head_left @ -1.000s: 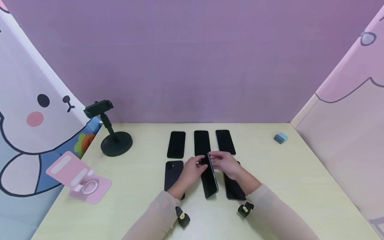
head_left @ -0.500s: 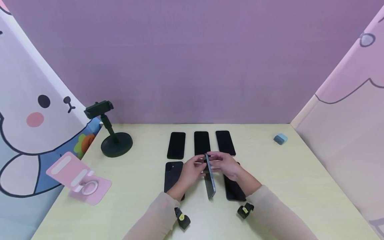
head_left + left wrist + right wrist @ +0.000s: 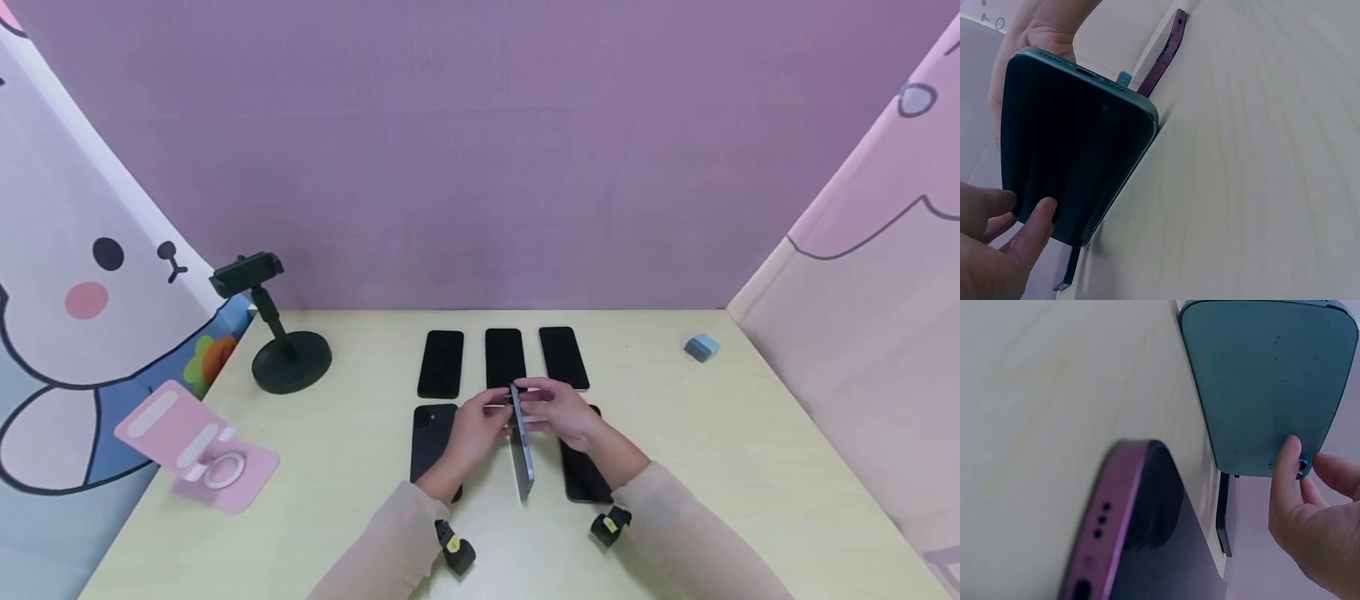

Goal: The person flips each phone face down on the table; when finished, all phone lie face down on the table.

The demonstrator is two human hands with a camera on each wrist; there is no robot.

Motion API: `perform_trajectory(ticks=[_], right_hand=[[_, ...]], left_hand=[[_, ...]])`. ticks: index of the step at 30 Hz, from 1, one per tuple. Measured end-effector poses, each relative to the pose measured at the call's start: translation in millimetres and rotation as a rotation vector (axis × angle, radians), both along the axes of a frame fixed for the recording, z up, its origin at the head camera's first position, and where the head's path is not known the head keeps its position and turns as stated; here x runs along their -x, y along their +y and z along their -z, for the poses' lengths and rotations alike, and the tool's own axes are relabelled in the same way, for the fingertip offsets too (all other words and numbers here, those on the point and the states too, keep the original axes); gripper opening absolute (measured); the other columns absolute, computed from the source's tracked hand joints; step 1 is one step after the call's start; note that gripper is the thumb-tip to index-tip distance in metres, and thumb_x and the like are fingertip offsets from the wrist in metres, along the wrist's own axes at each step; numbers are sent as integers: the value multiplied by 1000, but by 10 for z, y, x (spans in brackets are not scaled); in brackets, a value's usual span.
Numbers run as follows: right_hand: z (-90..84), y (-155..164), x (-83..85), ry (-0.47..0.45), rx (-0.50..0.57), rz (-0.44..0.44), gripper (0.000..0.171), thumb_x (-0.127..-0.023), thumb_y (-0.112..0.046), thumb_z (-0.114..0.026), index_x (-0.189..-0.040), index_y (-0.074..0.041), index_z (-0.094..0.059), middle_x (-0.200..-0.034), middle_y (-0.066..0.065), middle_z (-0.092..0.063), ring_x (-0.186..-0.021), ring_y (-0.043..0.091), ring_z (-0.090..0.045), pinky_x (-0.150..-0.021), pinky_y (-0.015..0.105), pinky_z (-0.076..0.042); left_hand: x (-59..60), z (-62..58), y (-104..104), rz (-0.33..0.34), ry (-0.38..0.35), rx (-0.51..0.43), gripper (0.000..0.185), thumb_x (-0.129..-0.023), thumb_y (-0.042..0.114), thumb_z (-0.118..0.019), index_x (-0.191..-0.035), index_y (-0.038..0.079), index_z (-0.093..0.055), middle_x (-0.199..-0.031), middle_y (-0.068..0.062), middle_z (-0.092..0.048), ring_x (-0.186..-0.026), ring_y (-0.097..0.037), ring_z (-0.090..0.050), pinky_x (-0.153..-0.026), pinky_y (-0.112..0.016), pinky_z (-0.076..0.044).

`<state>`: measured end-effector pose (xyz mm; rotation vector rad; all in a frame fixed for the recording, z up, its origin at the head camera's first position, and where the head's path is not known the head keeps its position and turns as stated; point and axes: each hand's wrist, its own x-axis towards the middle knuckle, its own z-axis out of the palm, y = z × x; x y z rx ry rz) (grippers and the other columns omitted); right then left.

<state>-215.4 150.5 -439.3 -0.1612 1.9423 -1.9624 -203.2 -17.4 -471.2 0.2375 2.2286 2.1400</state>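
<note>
A smartphone (image 3: 522, 467) stands on its long edge in the head view, between my two hands. My left hand (image 3: 474, 429) pinches its far end from the screen side. My right hand (image 3: 566, 417) grips that same end from the back. In the left wrist view, the left thumb (image 3: 1038, 225) lies against the dark screen (image 3: 1079, 137). The right wrist view shows the phone's blue-green back (image 3: 1260, 381), with my right thumb and fingers (image 3: 1286, 469) by the camera corner. On either side lie a face-down phone (image 3: 431, 442) and a face-up phone (image 3: 583, 471).
Three black-screened phones lie in a back row, left (image 3: 441, 363), middle (image 3: 506, 357) and right (image 3: 564, 357). A black phone stand (image 3: 291, 362) and a pink folding stand (image 3: 247, 475) are on the left. At the back right sits a small blue block (image 3: 701, 347).
The phone has tipped from leaning with its screen in sight to nearly upright on its long edge. Its near end has swung slightly left since half a second ago. Both hands keep hold.
</note>
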Motion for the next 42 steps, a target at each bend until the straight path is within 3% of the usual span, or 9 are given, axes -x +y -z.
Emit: perform_trajectory(ticks=[7,13,21,27,34,42], right_hand=[[46,-47,-16,23,-4,-30,39,-98,5,-49,-135,15,-40,-113,22,-54,-99,28,-62,-90,51,-50],[111,-89,-28,44,-99,-48,40,-93,9,-53,-131,17,-45,-112,24,-55,-92,23,-62,-85,48,-52],[163,-161,-41,13,-195,-28,36,-89,12,-57,-125,14,-53,-108,22,-58,-92,25,-63,-82,46,-54],[173,-210,-6,-16,-313,35,34,-87,15,-58,-121,10,-57,-102,19,-57,-86,24,-62,-77,41,-56],[128,-248,30,34,-510,65,29,-85,13,-64,-112,4,-63,-91,12,-55,-73,21,-60,-65,34,-57],[127,-253,31,66,-588,82,25,-83,13,-65,-105,0,-64,-84,9,-54,-61,18,-55,-58,31,-55]], left_hand=[[-12,-32,-38,-30,35,96,28,-95,1,-59,-123,-5,-61,-107,-18,-66,-90,-28,-67,-67,-34,-58],[4,-87,-96,-24,33,144,38,-96,7,-60,-132,-3,-55,-106,-15,-63,-87,-26,-67,-65,-35,-58],[14,-164,-199,0,17,253,41,-93,9,-65,-132,-2,-57,-104,-14,-63,-79,-19,-68,-61,-29,-56],[22,-142,-272,-13,-37,351,39,-91,8,-65,-129,0,-60,-93,-9,-62,-64,-15,-64,-55,-28,-54],[70,-75,-320,-27,-19,501,34,-88,5,-69,-122,0,-65,-76,-4,-60,-52,-12,-59,-48,-26,-49],[99,-16,-290,-2,-8,574,32,-89,4,-69,-120,-2,-64,-74,-4,-58,-53,-12,-56,-50,-26,-49]])
